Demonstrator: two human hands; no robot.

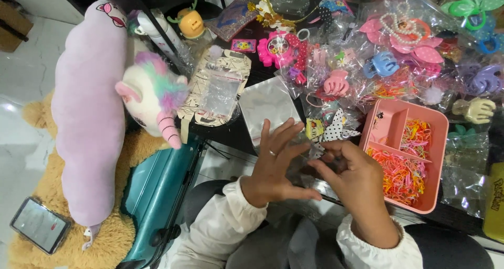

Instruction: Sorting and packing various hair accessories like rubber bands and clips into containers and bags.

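Here both hands, left hand (273, 166) and right hand (353, 175), pinch a clear plastic bag (307, 161) between them

compartment tray (438, 143) right of both hands; plush unicorn (152, 98) left, phone (40, 225) far left.

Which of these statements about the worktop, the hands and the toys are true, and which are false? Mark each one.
1. The pink tray holds small coloured elastic bands. True.
2. The left hand wears a ring. True.
3. The phone lies on the black worktop. False: it rests on the tan plush toy.
4. The unicorn plush is right of the tray. False: it is far to its left.
5. The right hand is beside the tray. True.
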